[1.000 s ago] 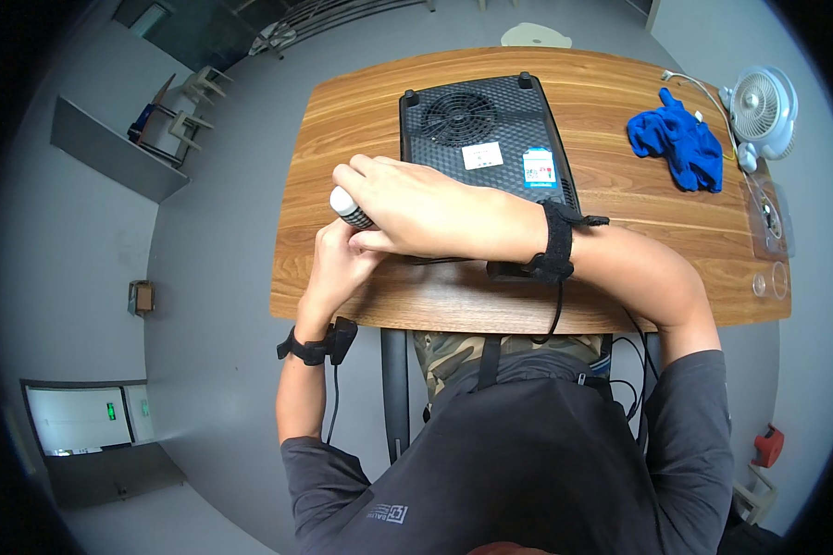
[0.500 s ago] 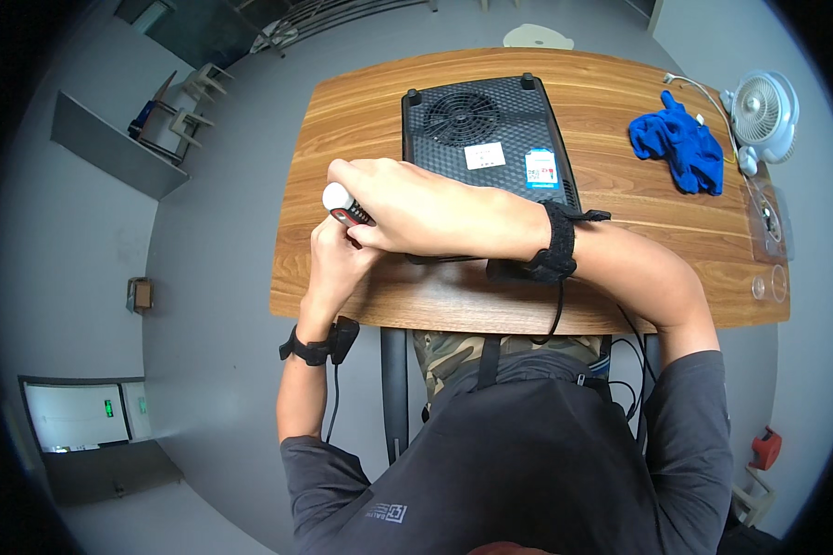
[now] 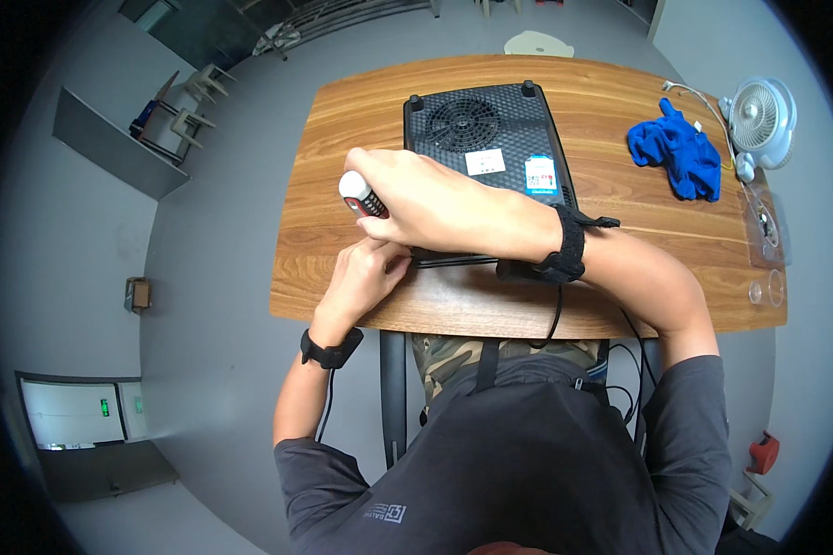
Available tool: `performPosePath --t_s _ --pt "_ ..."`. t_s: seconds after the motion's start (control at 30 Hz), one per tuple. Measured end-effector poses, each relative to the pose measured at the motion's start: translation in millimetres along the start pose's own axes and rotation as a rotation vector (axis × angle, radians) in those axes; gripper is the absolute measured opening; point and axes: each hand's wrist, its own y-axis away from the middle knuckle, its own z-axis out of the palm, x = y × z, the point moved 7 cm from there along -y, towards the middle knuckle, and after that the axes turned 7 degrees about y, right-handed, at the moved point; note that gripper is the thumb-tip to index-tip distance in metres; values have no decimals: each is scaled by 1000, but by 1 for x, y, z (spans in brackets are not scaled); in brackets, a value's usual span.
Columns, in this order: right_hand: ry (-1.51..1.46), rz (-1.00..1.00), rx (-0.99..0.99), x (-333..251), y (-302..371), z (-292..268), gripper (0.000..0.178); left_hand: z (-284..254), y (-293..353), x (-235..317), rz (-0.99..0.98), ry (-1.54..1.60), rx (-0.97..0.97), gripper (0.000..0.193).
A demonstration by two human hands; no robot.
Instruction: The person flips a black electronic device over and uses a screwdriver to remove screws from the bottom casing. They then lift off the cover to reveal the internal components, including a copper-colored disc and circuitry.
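Observation:
An induction cooker (image 3: 518, 129) lies upside down on the wooden table, its black textured underside facing up with a round fan grille (image 3: 464, 125). My right hand (image 3: 435, 202) reaches across its near left part, closed around a screwdriver (image 3: 361, 192) with a white-capped red and black handle. The handle's end shows above the fist; the shaft and tip are hidden under the hand. Just below it, my left hand (image 3: 361, 277) is at the cooker's near left corner, fingers bent and pressed together. What they pinch, if anything, cannot be seen.
A crumpled blue cloth (image 3: 677, 153) lies on the table's right side, beside a small white fan (image 3: 761, 116) with its cable. Clear plastic containers (image 3: 766, 222) stand along the right edge. Black cables hang from the straps on both my wrists.
My left hand has come away from the screwdriver and moved down and right to the cooker's near corner. The right hand, still gripping the screwdriver, has shifted slightly right.

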Motion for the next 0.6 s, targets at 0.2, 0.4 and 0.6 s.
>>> performPosePath --t_s 0.2,0.4,0.6 --pt "-14 -19 98 5 1 -8 30 7 0 14 233 -141 79 9" --pt "-45 2 60 2 3 -16 30 17 0 19 344 -330 38 10" --pt "-51 26 83 4 5 -22 28 14 2 14 359 -282 78 12"
